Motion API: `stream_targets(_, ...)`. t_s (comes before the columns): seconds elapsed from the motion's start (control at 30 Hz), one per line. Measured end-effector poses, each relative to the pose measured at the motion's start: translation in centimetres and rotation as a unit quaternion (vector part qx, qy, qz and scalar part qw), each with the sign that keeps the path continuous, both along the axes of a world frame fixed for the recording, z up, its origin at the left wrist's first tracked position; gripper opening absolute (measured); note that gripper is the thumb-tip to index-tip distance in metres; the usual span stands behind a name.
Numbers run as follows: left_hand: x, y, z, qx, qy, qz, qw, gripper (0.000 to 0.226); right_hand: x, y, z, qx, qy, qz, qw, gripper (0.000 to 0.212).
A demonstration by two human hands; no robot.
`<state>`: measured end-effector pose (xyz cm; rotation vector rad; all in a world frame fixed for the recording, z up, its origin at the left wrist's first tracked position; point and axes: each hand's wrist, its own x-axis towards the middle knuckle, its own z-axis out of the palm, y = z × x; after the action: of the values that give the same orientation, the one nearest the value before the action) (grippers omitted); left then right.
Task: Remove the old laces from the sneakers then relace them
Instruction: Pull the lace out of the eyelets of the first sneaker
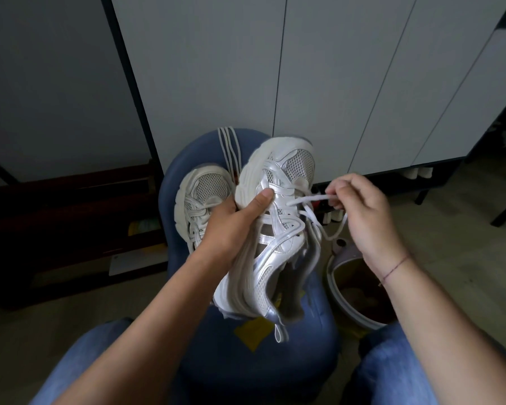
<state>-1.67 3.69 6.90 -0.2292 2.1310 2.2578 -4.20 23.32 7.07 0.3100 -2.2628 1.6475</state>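
Left hand (234, 220) grips the sneaker (278, 229) by its sole edge, thumb pressed on the side, holding it up over the blue stool (246, 361). Right hand (362, 211) pinches the lace (310, 198) near the lower eyelets, with a loop of slack hanging under the hand. The other sneaker (202, 197) sits on the stool beside it, and spare laces (230, 147) lie behind it.

Things I'd watch: yank that lace sideways and it'll probably bind in the eyelet or drag the tongue. The one-handed grip could also let the shoe twist. And the loose laces could easily get mixed up, old with new.
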Motion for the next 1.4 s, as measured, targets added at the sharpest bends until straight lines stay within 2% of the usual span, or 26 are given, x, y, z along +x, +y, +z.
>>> stream_targets(0.07,-0.1,0.1,-0.2,-0.033,-0.001,0.016,0.999,0.045,0.5,-0.7,0.0,0.095,0.028,0.002,0.995,0.034)
stream_targets(0.13,-0.2,0.2,-0.5,-0.066,0.003,0.024,0.997,0.052,0.9,-1.7,0.0,0.195,0.098,-0.015,0.976,0.045)
stream_targets(0.23,-0.1,0.2,-0.6,-0.082,0.009,0.025,0.996,0.051,0.8,-2.4,-0.3,0.246,0.163,-0.024,0.955,0.037)
stream_targets(0.3,-0.1,0.2,-0.5,-0.074,0.012,0.019,0.997,0.045,0.7,-2.4,-0.5,0.168,0.109,0.018,0.980,0.031)
stream_targets(0.37,-0.2,0.1,-0.5,-0.051,0.009,0.013,0.999,0.042,0.7,-2.3,0.0,0.012,0.034,0.059,0.998,0.030)
stream_targets(0.4,-0.2,0.0,-0.5,-0.038,0.006,0.011,0.999,0.042,0.7,-2.1,0.4,-0.082,0.016,0.061,0.995,0.029)
stream_targets(0.5,-0.4,-0.2,-0.4,-0.013,-0.003,0.007,1.000,0.048,-0.1,-0.6,1.5,-0.339,-0.024,0.048,0.939,0.025)
stream_targets(0.53,-0.4,-0.2,-0.4,-0.010,-0.003,0.005,1.000,0.049,-0.4,0.0,1.6,-0.383,-0.043,0.044,0.922,0.032)
stream_targets(0.57,-0.3,-0.2,-0.4,-0.006,0.000,0.002,1.000,0.048,-0.5,0.4,1.5,-0.383,-0.061,0.031,0.921,0.037)
stream_targets(0.6,-0.3,-0.2,-0.5,-0.005,0.001,0.000,1.000,0.048,-0.6,0.7,1.1,-0.334,-0.076,0.011,0.939,0.037)
stream_targets(0.67,-0.2,0.0,-0.5,-0.015,0.000,0.002,1.000,0.050,-0.5,0.8,0.3,-0.156,-0.073,-0.022,0.985,0.030)
stream_targets(0.73,-0.2,0.1,-0.6,-0.030,0.000,0.005,1.000,0.051,-0.1,0.3,-0.2,-0.016,-0.035,-0.010,0.999,0.027)
stream_targets(0.83,-0.1,0.2,-0.8,-0.063,0.006,0.008,0.998,0.047,0.7,-1.0,-0.2,0.146,0.061,0.017,0.987,0.037)
stream_targets(0.9,0.0,0.3,-0.9,-0.072,0.007,0.012,0.997,0.048,1.0,-1.8,-0.2,0.222,0.138,0.002,0.965,0.040)
stream_targets(1.0,0.0,0.2,-0.8,-0.080,0.010,0.010,0.997,0.047,0.8,-2.5,-0.4,0.296,0.178,-0.027,0.938,0.035)
stream_targets(1.07,0.1,0.2,-0.7,-0.082,0.008,0.009,0.997,0.052,0.7,-2.6,-0.7,0.245,0.161,0.019,0.956,0.030)
stream_targets(1.13,0.1,0.2,-0.6,-0.068,0.002,0.003,0.998,0.050,0.7,-2.2,-0.4,0.116,0.088,0.090,0.985,0.025)
stream_targets(1.2,0.0,0.1,-0.5,-0.035,-0.009,-0.008,0.999,0.047,0.7,-1.6,0.4,-0.038,0.030,0.107,0.993,0.025)
stream_targets(1.23,0.0,0.0,-0.4,-0.020,-0.013,-0.013,1.000,0.046,0.6,-1.2,0.7,-0.135,0.008,0.113,0.984,0.025)
stream_targets(1.3,0.0,0.0,-0.3,0.000,-0.014,-0.021,1.000,0.045,0.5,-0.7,1.3,-0.312,-0.040,0.129,0.940,0.023)
stream_targets(1.33,0.0,0.1,-0.3,0.004,-0.012,-0.023,1.000,0.044,0.5,-0.7,1.4,-0.353,-0.061,0.129,0.925,0.024)
stream_targets(1.37,0.1,0.1,-0.3,0.005,-0.010,-0.025,1.000,0.043,0.4,-0.6,1.1,-0.337,-0.073,0.118,0.931,0.027)
stream_targets(1.4,0.1,0.1,-0.3,0.002,-0.009,-0.026,1.000,0.042,0.4,-0.4,0.8,-0.264,-0.071,0.098,0.957,0.028)
